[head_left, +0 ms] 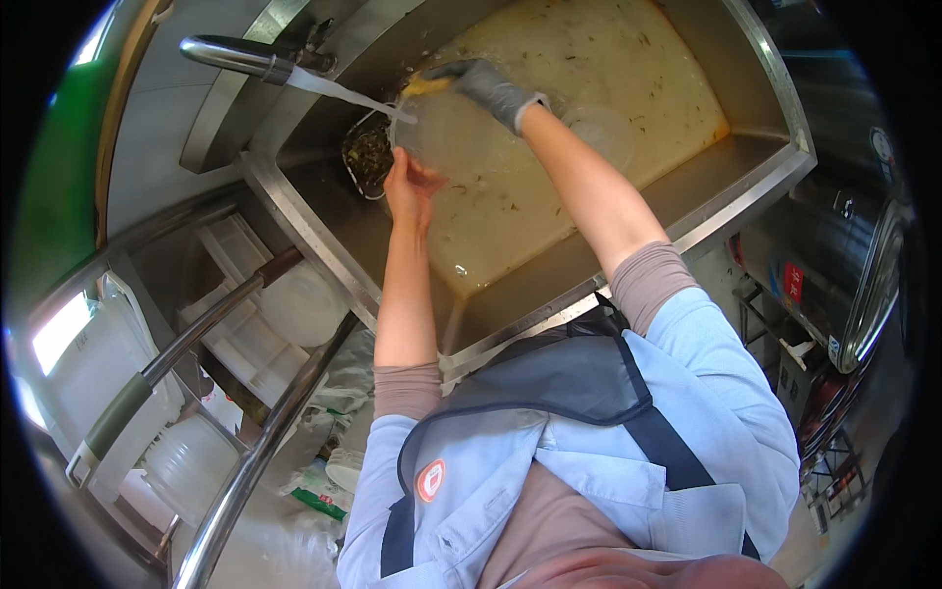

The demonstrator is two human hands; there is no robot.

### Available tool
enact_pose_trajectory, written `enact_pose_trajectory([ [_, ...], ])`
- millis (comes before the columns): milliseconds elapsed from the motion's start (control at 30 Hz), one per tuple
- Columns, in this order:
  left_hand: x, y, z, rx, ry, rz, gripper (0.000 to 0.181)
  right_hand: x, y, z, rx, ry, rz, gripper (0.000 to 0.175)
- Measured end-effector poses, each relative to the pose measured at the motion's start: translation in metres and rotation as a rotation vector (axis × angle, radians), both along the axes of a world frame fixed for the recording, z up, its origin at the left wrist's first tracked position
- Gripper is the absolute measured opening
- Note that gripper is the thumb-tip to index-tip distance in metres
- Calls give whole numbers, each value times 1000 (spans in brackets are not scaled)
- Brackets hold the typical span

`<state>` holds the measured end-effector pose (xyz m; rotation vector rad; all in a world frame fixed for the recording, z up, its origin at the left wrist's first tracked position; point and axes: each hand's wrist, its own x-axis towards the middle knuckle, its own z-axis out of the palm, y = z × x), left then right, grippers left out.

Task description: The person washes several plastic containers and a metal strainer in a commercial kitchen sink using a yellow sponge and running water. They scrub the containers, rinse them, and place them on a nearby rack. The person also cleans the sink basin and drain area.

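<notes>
In the head view, my bare left hand (412, 188) grips the near edge of a translucent, round-looking plastic container (456, 136) over the sink. My right hand (489, 85) wears a grey glove and presses a yellow sponge or cloth (427, 85) to the container's far rim. Water runs from the curved metal faucet (235, 57) onto the container's left side. Cloudy yellowish water with floating bits fills the stainless steel sink (338, 250). Another clear round piece (600, 140) lies in that water, partly behind my right forearm.
A strainer basket (368, 154) full of wet scraps sits in the sink's left corner. Left of the sink, metal rails (250, 449) cross in front of white plastic bins (243, 324) and a translucent tub (191, 464). A large steel vessel (831, 250) stands at the right.
</notes>
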<state>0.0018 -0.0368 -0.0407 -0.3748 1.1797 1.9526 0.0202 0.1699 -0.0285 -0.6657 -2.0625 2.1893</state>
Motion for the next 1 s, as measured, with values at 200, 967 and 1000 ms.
enact_pose_trajectory([
  [200,-18,14,13,-248,396,-93,37,-7,-2,9,358,223,185,43],
  [967,10,-27,17,501,-362,429,40,196,29,-134,1151,-785,776,38],
  [1000,11,-28,13,424,-345,472,41,196,32,-123,1097,-779,769,39],
])
